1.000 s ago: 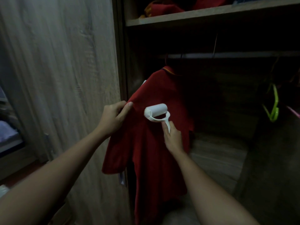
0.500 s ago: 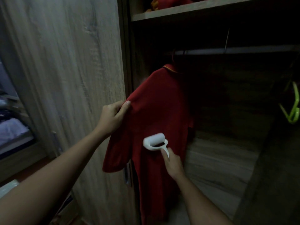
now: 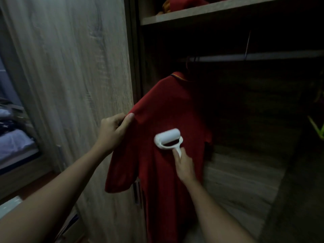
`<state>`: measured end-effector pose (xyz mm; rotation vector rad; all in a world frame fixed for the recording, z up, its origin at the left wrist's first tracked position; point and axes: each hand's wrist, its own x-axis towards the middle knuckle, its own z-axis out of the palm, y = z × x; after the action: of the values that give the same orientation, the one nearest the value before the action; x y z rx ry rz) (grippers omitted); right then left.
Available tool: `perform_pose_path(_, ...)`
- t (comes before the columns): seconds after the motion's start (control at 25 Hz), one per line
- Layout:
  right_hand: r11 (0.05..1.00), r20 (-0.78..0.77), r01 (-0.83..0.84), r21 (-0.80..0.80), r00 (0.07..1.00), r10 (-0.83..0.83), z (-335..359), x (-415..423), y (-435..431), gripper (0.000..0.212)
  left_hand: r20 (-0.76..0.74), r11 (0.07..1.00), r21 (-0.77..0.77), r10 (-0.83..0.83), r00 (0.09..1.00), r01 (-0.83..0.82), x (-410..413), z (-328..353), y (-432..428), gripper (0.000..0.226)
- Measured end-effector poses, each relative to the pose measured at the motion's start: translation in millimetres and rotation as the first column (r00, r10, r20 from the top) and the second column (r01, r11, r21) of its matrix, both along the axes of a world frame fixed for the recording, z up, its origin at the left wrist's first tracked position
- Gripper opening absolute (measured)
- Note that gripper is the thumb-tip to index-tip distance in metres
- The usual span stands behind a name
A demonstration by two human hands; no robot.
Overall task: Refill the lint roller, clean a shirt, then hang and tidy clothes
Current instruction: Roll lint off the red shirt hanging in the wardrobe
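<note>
Left hand (image 3: 112,130) pinches the shoulder of a red shirt (image 3: 163,120) hanging in the wardrobe; right hand (image 3: 184,165) grips the white lint roller (image 3: 168,140) against the shirt's middle. No legible writing.

A pale wood-grain wardrobe door (image 3: 70,85) fills the left, with a slim handle (image 3: 137,192) low on its edge. Inside the wardrobe, a wooden shelf (image 3: 219,12) runs across the top and a grey rail (image 3: 271,56) runs below it. A green hanger (image 3: 316,128) shows at the right edge. The dim back panel (image 3: 245,181) is wood-grained. At the far left lies blurred, stacked pale cloth (image 3: 15,146).
</note>
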<state>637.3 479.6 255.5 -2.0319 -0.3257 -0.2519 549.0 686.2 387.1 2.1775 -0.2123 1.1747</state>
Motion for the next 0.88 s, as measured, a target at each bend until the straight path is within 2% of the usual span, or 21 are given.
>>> perform_pose_path(0.12, 0.998, -0.123, -0.033, -0.054, 0.992, 0.027, -45, -13, -1, 0.033, -0.028, 1.0, -0.016, -0.013, 1.0, 0.012, 0, -3, -2, 0.058)
perform_pose_path(0.24, 0.997, -0.174, -0.054, -0.048, 0.984, 0.045, -54, -20, -2, 0.031, -0.049, 0.999, -0.035, -0.022, 0.999, 0.02, 0, -6, -3, 0.062)
perform_pose_path(0.56, 0.999, 0.026, -0.041, 0.015, 0.999, 0.041, 38, 11, -1, 0.025, -0.044, 0.998, -0.057, -0.006, 0.999, 0.004, -2, -9, -5, 0.062)
perform_pose_path(0.88, 0.997, 0.142, -0.026, 0.075, 0.99, 0.015, 81, 31, -5, 0.029, -0.058, 0.995, -0.097, 0.026, 0.998, -0.032, 3, -11, 3, 0.056)
